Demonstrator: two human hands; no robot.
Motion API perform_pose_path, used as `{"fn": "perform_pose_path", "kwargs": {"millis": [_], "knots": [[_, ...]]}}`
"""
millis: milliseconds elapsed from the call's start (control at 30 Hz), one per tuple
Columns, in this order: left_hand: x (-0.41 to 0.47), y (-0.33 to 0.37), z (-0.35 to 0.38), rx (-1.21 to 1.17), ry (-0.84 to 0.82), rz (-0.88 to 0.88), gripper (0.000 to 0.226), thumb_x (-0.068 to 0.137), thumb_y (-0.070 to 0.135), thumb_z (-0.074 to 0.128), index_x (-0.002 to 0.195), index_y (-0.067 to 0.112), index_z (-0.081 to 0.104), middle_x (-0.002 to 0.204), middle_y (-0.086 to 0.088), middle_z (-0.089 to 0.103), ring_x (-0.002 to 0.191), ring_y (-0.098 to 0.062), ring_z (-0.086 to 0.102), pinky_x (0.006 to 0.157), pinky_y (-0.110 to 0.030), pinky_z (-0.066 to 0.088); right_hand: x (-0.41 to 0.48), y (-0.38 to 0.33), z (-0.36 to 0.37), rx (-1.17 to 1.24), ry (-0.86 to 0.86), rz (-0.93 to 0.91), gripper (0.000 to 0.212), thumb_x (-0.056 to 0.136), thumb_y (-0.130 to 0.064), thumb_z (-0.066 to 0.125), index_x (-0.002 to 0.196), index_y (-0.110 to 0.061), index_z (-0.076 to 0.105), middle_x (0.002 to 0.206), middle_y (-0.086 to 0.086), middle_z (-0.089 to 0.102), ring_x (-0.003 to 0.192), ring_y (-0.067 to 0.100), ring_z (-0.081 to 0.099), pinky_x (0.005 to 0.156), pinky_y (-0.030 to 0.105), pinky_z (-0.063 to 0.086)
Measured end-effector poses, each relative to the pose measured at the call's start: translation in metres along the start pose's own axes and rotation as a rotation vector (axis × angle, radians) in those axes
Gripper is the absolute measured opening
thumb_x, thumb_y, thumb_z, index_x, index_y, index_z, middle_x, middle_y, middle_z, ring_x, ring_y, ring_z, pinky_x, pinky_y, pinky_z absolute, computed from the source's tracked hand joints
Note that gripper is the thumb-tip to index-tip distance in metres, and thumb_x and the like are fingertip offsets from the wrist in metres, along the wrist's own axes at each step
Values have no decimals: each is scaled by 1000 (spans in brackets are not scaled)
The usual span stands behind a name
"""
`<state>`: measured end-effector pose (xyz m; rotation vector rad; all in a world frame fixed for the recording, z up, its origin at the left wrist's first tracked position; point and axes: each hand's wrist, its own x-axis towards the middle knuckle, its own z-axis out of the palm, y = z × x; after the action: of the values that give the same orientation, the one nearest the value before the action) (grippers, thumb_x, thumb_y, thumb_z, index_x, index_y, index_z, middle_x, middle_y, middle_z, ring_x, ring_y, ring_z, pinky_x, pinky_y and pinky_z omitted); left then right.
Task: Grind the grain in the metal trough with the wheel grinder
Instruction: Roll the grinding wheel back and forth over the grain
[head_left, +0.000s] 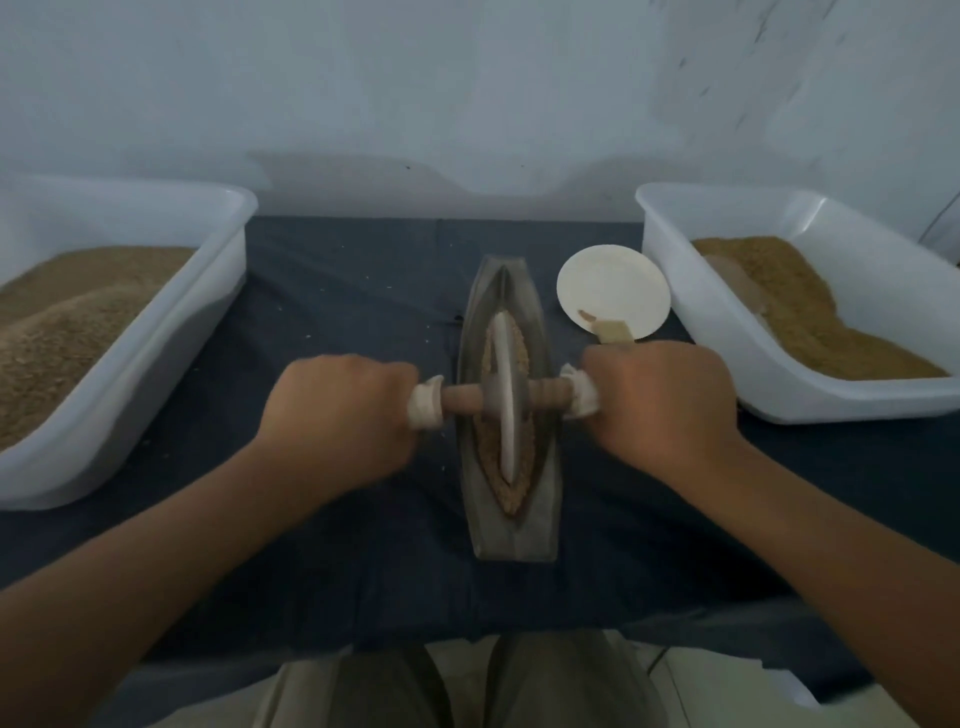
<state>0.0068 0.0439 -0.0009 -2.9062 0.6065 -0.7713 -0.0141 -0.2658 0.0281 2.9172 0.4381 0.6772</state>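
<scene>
Metal trough (537, 525) sits mid-counter on a dark blue cloth (332, 291), long axis running away from the person, boat-shaped, pointed at both ends. Grain (514, 493) lies in a narrow strip along its bottom. Wheel grinder (503, 400) stands upright in the trough, disc edge down in the grain, roughly at the trough's middle. Its wooden axle (462, 402) crosses the trough left to right, above the rims.

Left hand (337, 415) grips the left end of the axle, fingers curled round it over a pale cloth wrap (427, 402); back of the hand faces up. Right hand (660, 400) grips the right end the same way, over a second wrap (582, 397). Both hands are slightly blurred. Forearms reach in from the lower corners.

Paper plate (613, 291) lies on the cloth just right of the trough's far half, with a few crumbs on it. A small pale wooden piece (615, 331) sits at its near edge, partly hidden by the right hand; can't tell what it is.

White plastic tub (156, 332) at left holds a heap of tan grain. Second white tub (670, 244) at right, touching or nearly touching the plate, holds grain too. A few loose specks are scattered on the cloth near the trough. Pale wall behind. Person's light trousers (363, 686) show at the bottom edge.
</scene>
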Motion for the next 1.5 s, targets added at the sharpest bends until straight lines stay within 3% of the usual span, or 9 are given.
{"fn": "perform_pose_path", "kwargs": {"millis": [100, 267, 433, 600, 867, 1000, 1167, 1333, 1500], "knots": [[13, 3, 11, 4, -38, -80, 42, 86, 50, 61, 61, 29, 35, 50, 11, 39, 41, -21, 45, 48, -23, 28, 23, 3, 14, -15, 29, -3, 40, 81, -37, 79, 64, -26, 45, 51, -6, 40, 40, 21, 38, 44, 19, 22], [108, 6, 3, 34, -163, -138, 34, 85, 42, 62, 64, 25, 41, 62, 6, 43, 60, -27, 50, 60, -32, 42, 70, 8, 30, 68, -68, 204, 45, 107, -51, 43, 93, -18, 70, 79, 4, 67, 69, 27, 62, 65, 42, 58], [64, 5, -8, 6, -273, -101, 33, 86, 45, 61, 66, 27, 41, 64, 9, 46, 60, -22, 51, 59, -31, 42, 37, 9, 16, 63, -62, 91, 41, 104, -49, 52, 70, -27, 55, 63, -5, 56, 55, 20, 53, 52, 34, 50], [7, 3, -13, 23, -14, 28, 47, 69, 48, 65, 58, 34, 21, 46, 14, 29, 36, -10, 24, 47, -18, 16, -3, 4, 8, 21, 2, -27, 46, 84, -41, 76, 64, -31, 35, 52, -8, 42, 41, 18, 40, 44, 20, 19], [102, -2, 16, -87, -218, -224, 27, 84, 41, 60, 67, 25, 46, 76, 1, 64, 71, -29, 65, 65, -33, 48, 99, 13, 31, 11, -65, 78, 37, 103, -36, 58, 70, -26, 46, 70, -4, 50, 70, 23, 61, 63, 31, 35], [64, 2, 9, -56, -210, -152, 30, 81, 44, 62, 66, 27, 43, 65, 8, 53, 59, -24, 55, 58, -31, 42, 61, 11, 17, 30, -117, 83, 40, 101, -40, 57, 65, -27, 47, 65, -7, 52, 59, 15, 52, 53, 28, 34], [-3, 6, -7, -2, 71, 25, 46, 67, 38, 77, 66, 29, 31, 53, 14, 14, 41, -10, 10, 52, -18, 9, -13, 9, 5, 69, 38, -71, 34, 90, -46, 52, 67, -36, 29, 50, -12, 32, 39, 11, 34, 42, 21, 20], [71, 9, 4, 106, -85, -83, 34, 76, 40, 69, 66, 28, 40, 54, 7, 33, 50, -28, 51, 53, -27, 30, 47, 19, 43, 32, -37, 87, 26, 96, -46, 57, 77, -27, 57, 63, -5, 52, 56, 25, 52, 52, 31, 42], [115, 8, -3, 97, -224, -138, 15, 85, 38, 64, 77, 25, 61, 65, 5, 48, 56, -20, 48, 57, -31, 39, 88, 20, 44, 80, -107, 182, 41, 104, -49, 49, 83, -22, 70, 78, 2, 66, 71, 27, 61, 63, 34, 44]]}}
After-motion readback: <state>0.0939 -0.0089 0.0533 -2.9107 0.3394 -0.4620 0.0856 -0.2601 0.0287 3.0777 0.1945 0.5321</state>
